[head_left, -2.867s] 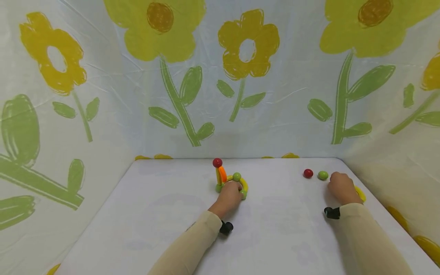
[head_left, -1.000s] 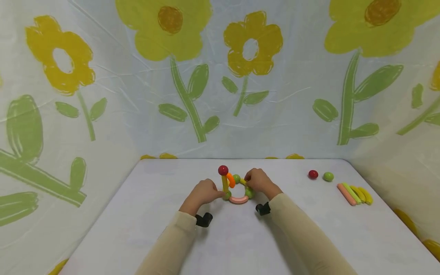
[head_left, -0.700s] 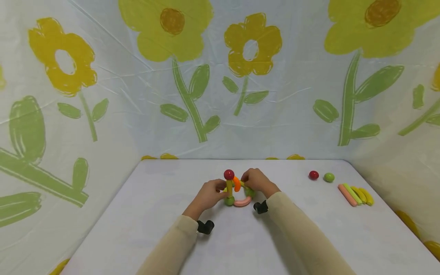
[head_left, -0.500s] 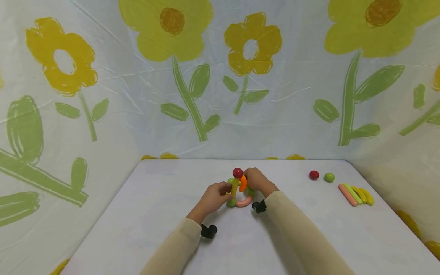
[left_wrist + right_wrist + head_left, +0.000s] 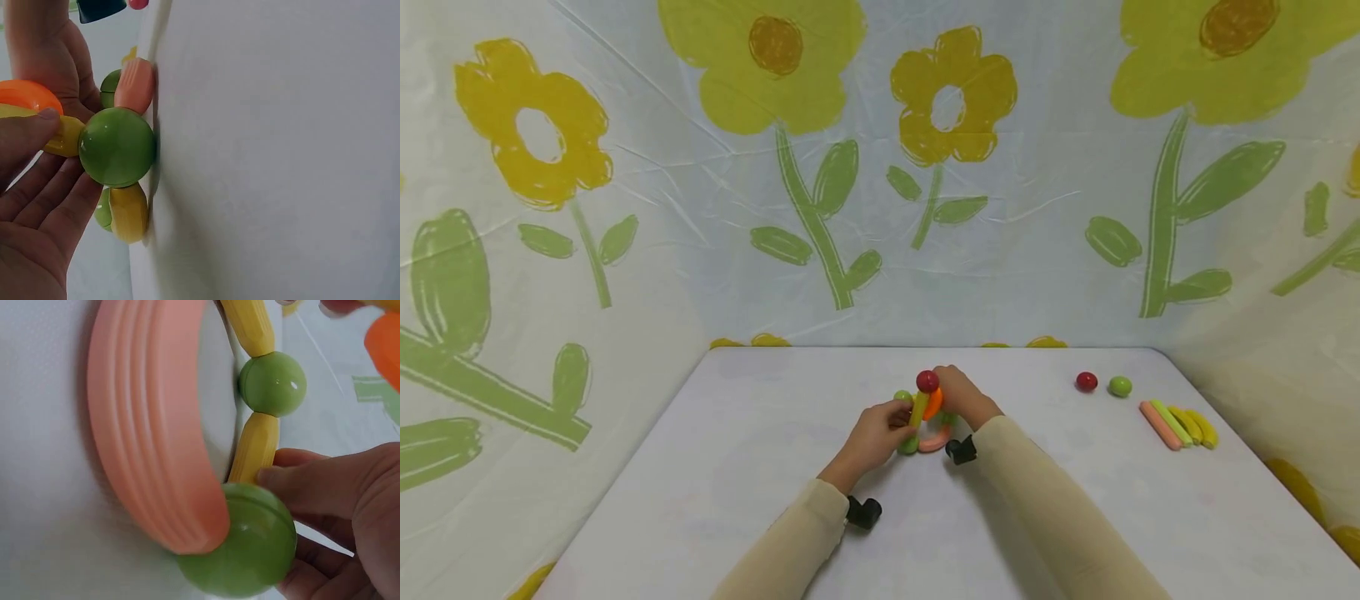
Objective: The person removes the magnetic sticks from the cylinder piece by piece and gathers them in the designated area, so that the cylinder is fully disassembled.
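A ring of magnetic toy sticks and green balls lies mid-table in the head view. My left hand (image 5: 872, 435) pinches the yellow stick (image 5: 919, 409) that rises from the ring's near green ball (image 5: 117, 147), thumb against it. That stick leans right, with a red ball (image 5: 927, 381) on top and a curved orange stick (image 5: 933, 403) beside it. At the ring's right side, my right hand (image 5: 964, 398) pinches a yellow stick (image 5: 255, 450) between two green balls, its thumb close to the nearer green ball (image 5: 259, 547). A curved pink stick (image 5: 150, 425) forms the near side.
To the right lie a red ball (image 5: 1086, 382) and a loose green ball (image 5: 1120, 386). In front of them sit a pink stick (image 5: 1161, 425), a light green stick (image 5: 1177, 423) and two curved yellow sticks (image 5: 1204, 429). Flowered cloth walls (image 5: 1030, 250) surround the white table (image 5: 737, 467).
My right hand came from the loose sticks at the right to the ring, which now includes the curved pink stick. My left hand took the upright yellow stick, which shifted and tilted right.
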{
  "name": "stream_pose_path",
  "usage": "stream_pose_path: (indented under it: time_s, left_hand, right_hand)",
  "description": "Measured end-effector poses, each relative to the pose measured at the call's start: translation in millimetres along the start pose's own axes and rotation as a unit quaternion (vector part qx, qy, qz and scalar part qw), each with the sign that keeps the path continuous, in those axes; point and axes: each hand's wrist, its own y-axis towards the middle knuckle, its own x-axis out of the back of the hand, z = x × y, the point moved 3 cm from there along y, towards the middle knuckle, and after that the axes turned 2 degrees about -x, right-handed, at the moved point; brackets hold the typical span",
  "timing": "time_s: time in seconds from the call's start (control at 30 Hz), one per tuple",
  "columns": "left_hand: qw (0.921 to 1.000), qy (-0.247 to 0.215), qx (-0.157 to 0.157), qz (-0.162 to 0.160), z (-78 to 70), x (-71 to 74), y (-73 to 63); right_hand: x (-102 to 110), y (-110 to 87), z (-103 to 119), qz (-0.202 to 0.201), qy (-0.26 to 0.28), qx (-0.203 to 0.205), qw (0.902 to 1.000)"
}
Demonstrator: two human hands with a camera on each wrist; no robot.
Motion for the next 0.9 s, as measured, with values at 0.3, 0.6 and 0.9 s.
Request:
stream_pose_path:
  time_s: [0.3,0.6,0.9]
  left_hand:
    - [0.9994,-0.014,-0.02,-0.026,5.8,0.7,0.9]
    - [0.9983,-0.026,-0.002,-0.053,11.3,3.6,8.3]
    - [0.9983,-0.034,0.012,-0.044,10.4,4.7,12.6]
  right_hand:
    - [8.5,-12.2,-26.0,0.019,0.233,0.046,0.9713]
    - [13.2,-26.7,-19.7,0.098,0.387,0.142,0.9058]
    - [32.2,-37.6,-20.1,0.06,0.373,0.12,0.9181]
